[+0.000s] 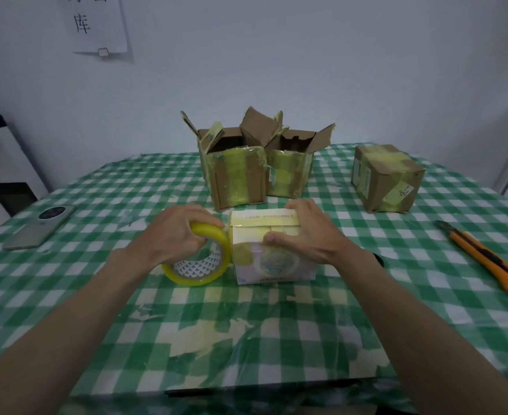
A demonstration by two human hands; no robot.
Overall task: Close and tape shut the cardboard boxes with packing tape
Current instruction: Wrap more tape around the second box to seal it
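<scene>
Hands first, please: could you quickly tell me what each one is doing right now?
Left hand: grips the tape roll.
Right hand: holds the small box, thumb on its front.

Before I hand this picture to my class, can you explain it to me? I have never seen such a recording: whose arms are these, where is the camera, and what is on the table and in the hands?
There is no machine here. A person wears one wide-angle camera on the head, looking forward and down, so the two arms are their own. The left hand grips a roll of yellow packing tape standing against a small white box. The right hand holds that box's top shut. On the green checked tablecloth behind stand two open cardboard boxes and, at right, one taped-shut box. An orange utility knife lies at right, a phone at left.
</scene>
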